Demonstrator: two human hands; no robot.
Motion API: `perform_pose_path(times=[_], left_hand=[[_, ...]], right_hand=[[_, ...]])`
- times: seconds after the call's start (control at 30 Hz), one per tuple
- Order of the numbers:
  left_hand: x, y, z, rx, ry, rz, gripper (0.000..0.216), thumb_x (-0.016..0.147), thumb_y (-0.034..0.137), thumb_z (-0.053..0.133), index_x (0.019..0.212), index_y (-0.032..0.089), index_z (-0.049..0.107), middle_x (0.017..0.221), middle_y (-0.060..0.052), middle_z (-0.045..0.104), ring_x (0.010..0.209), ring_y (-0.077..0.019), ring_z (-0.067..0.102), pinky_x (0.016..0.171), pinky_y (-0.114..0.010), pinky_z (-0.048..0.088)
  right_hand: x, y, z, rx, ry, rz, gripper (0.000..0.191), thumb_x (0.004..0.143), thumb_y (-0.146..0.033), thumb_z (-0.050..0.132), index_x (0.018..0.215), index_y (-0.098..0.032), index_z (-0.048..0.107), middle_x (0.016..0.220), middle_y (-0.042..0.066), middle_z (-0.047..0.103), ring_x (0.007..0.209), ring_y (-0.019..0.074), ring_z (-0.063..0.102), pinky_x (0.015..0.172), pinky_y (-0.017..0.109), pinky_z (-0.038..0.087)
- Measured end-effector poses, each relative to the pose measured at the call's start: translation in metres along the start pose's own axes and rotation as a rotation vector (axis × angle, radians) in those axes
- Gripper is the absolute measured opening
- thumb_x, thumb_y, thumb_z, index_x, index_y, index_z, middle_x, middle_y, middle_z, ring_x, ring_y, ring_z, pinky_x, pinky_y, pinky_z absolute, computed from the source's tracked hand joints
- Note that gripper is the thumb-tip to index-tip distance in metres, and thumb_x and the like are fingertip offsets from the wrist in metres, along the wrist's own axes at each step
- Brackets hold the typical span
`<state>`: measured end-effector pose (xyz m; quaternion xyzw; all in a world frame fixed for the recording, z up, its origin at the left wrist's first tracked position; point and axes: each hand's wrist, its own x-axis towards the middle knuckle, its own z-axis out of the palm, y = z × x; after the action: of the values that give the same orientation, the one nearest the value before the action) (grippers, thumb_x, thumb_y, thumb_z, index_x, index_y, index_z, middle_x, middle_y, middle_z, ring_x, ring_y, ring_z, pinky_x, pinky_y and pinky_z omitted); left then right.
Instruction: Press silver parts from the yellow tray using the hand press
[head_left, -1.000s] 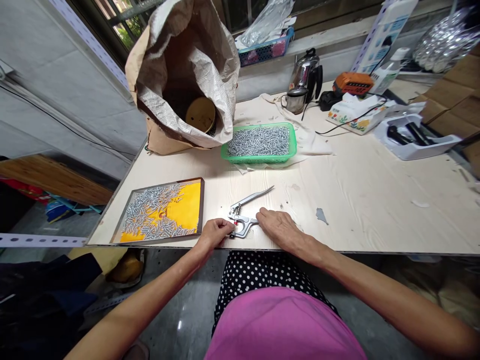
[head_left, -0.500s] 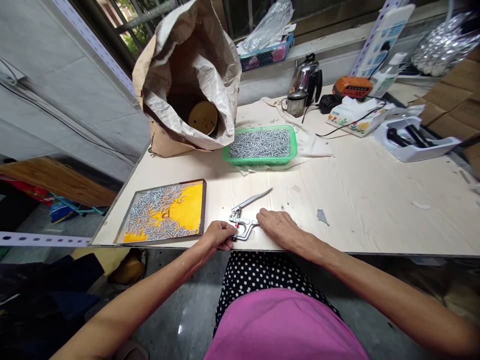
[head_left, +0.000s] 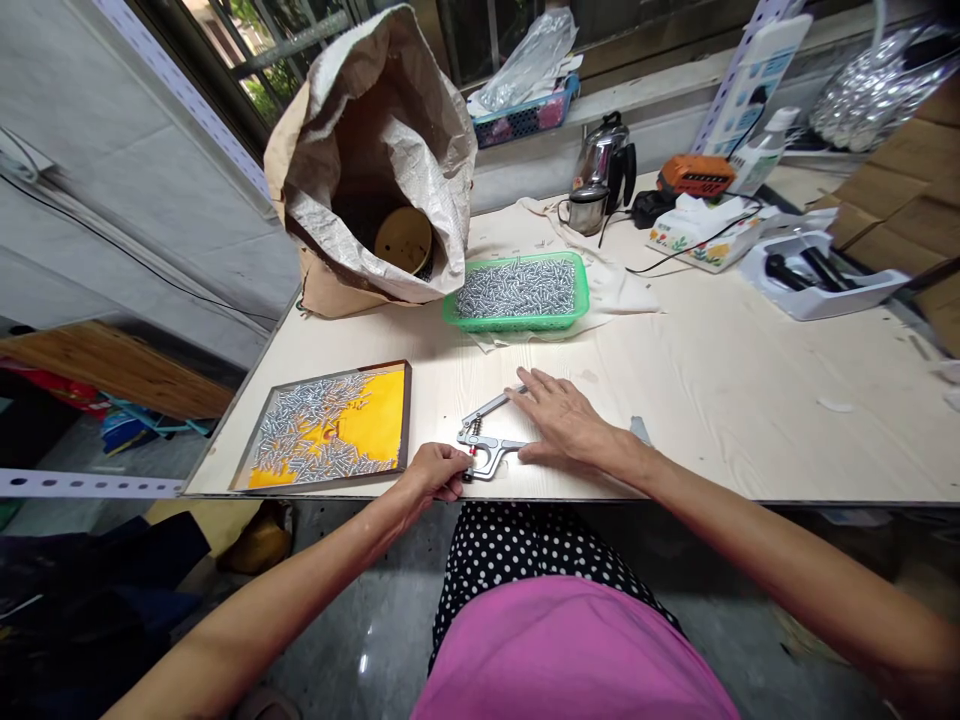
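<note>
Near the table's front edge lies a pair of silver hand pliers (head_left: 491,458) with a coil spring and a red spot near the jaws. Its two handles are spread apart, pointing right. At the jaw end my left hand (head_left: 439,470) is closed in a pinch; whatever its fingertips hold is hidden. My right hand (head_left: 566,418) spreads its fingers over the handle ends, thumb by the lower handle and fingertips at the upper one. To the left, a shallow clear-sided tray (head_left: 407,420) with a yellow bottom carries many small silver metal pins (head_left: 300,420).
Behind the pliers stands a green basket (head_left: 517,322) full of similar metal pieces. A large open sack (head_left: 450,180) with a round yellowish object inside leans at back left. A kettle (head_left: 600,150), a metal cup (head_left: 586,210), an orange battery pack (head_left: 696,174) and a white tray (head_left: 840,300) stand at back right.
My right hand has opened from its hold on the lower handle and its fingers now reach up to the upper handle. My left hand stays at the jaws.
</note>
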<state>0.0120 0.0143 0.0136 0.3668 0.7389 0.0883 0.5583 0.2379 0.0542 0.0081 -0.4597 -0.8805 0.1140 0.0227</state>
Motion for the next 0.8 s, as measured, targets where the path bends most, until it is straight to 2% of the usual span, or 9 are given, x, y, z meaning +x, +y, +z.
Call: perform_pose_path(times=[0.07,0.17,0.33,0.53,0.63,0.7,0.8], left_hand=[[0.000,0.000,0.000,0.002,0.002,0.004,0.018,0.080,0.029,0.066,0.074,0.014,0.060,0.040,0.006,0.051,0.033,-0.0073,0.045,0.040,-0.018,0.034],[0.000,0.001,0.001,0.015,0.005,-0.007,0.019,0.079,0.031,0.068,0.073,0.013,0.061,0.040,0.005,0.051,0.033,-0.0073,0.044,0.040,-0.018,0.033],[-0.002,0.003,0.000,0.027,-0.006,-0.019,0.018,0.082,0.028,0.064,0.072,0.014,0.059,0.039,0.005,0.052,0.033,-0.0070,0.042,0.041,-0.019,0.033],[-0.001,0.003,0.000,0.032,-0.015,-0.020,0.030,0.079,0.038,0.069,0.065,0.015,0.055,0.041,0.004,0.052,0.034,-0.0076,0.043,0.042,-0.020,0.034],[-0.002,-0.003,-0.001,0.071,-0.013,-0.011,0.032,0.084,0.042,0.063,0.067,0.016,0.055,0.045,0.004,0.052,0.038,-0.0095,0.047,0.046,-0.022,0.038],[-0.005,-0.008,-0.004,0.201,0.080,0.106,0.031,0.089,0.041,0.056,0.071,0.015,0.058,0.052,0.002,0.055,0.045,-0.0121,0.053,0.050,-0.025,0.043],[-0.008,-0.010,-0.003,0.501,0.344,0.529,0.024,0.091,0.036,0.054,0.087,0.015,0.066,0.077,-0.004,0.065,0.071,-0.0174,0.062,0.067,-0.030,0.049]], right_hand=[[0.008,0.009,0.002,-0.008,-0.074,-0.010,0.104,0.065,-0.058,0.079,0.148,-0.013,0.034,0.155,0.023,0.028,0.143,0.0412,0.021,0.110,0.058,0.024],[0.016,0.014,0.005,-0.016,-0.125,-0.042,0.105,0.064,-0.061,0.076,0.147,-0.013,0.036,0.149,0.021,0.040,0.139,0.0413,0.029,0.110,0.060,0.024],[0.016,0.007,-0.001,-0.040,-0.119,-0.046,0.089,0.070,-0.053,0.074,0.141,-0.010,0.043,0.133,0.020,0.054,0.122,0.0381,0.046,0.103,0.055,0.034],[0.011,0.000,-0.003,-0.035,-0.086,-0.057,0.069,0.077,-0.042,0.072,0.134,-0.012,0.048,0.125,0.017,0.059,0.114,0.0332,0.051,0.101,0.049,0.035],[0.008,-0.003,-0.002,-0.039,-0.071,-0.057,0.059,0.079,-0.037,0.072,0.128,-0.011,0.052,0.122,0.016,0.060,0.111,0.0317,0.052,0.097,0.045,0.039],[0.006,-0.005,-0.001,-0.040,-0.075,-0.051,0.052,0.080,-0.035,0.071,0.123,-0.011,0.054,0.120,0.015,0.061,0.109,0.0309,0.052,0.092,0.041,0.042],[0.005,-0.007,-0.002,-0.046,-0.091,-0.043,0.045,0.082,-0.032,0.070,0.119,-0.010,0.056,0.118,0.015,0.061,0.106,0.0298,0.053,0.085,0.038,0.046]])
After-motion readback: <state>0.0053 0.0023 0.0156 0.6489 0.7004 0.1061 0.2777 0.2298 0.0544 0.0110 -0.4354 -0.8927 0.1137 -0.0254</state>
